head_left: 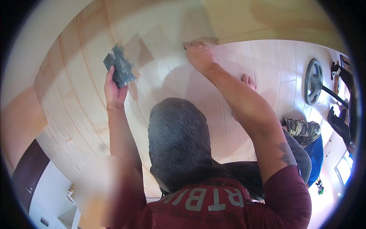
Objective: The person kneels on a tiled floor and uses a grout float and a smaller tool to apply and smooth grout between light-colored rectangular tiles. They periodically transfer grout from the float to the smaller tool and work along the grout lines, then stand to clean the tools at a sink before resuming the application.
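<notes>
My left hand (115, 93) grips the lower edge of a dark, flat, roughly rectangular plate (120, 63), thumb on its face. Pale and tan smears cover the plate's face and right edge. It is held above the plank-patterned floor (160, 49) and casts a shadow there. Reaching forward, my right hand (201, 56) is closed and low against the floor beside the corner of a yellowish panel (259, 23). A small dark tip pokes out at its left side; the fingers hide the rest of it.
Brownish joint lines run between the floor planks at left. My grey-clad knee (179, 133) is in front of me, and a bare foot (249, 81) is at right. Farther right stand a spoked dark disc (313, 82) on a bar and a camouflage-clad knee (305, 129). A dark door (28, 175) is at lower left.
</notes>
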The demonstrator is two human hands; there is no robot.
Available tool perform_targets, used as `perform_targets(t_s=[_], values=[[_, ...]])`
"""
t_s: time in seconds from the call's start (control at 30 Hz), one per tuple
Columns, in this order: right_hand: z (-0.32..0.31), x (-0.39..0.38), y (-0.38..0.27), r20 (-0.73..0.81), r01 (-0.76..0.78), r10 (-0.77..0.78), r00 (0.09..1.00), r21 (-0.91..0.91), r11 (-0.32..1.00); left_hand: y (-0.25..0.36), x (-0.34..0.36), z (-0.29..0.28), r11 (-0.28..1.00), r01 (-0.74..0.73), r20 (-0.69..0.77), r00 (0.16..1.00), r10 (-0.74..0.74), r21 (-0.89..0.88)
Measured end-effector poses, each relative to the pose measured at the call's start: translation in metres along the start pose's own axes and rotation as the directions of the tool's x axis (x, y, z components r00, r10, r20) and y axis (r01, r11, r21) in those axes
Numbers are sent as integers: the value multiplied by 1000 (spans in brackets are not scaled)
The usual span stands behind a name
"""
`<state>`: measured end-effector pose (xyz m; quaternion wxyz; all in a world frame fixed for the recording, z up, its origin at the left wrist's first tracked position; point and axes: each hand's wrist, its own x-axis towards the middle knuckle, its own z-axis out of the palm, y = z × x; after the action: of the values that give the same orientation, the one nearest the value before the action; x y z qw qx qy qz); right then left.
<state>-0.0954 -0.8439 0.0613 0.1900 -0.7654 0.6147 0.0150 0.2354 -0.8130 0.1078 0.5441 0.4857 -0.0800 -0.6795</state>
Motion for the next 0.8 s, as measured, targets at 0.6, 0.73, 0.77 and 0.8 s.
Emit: perform_targets(t_s=[0.6,0.73,0.77,0.8], values=[[-261,-179,66,258,55,-83,962,111,992,29,85,-31,-463,141,112,872,477,875],[-311,-209,45,149,-127,107,983,125,984,18,124,-9,-501,172,69,902,427,849],[-314,-211,45,165,-180,161,973,107,978,15,129,-3,-518,160,89,901,424,840],[-315,-209,45,7,-42,41,999,119,992,13,133,1,-535,181,71,907,415,826]])
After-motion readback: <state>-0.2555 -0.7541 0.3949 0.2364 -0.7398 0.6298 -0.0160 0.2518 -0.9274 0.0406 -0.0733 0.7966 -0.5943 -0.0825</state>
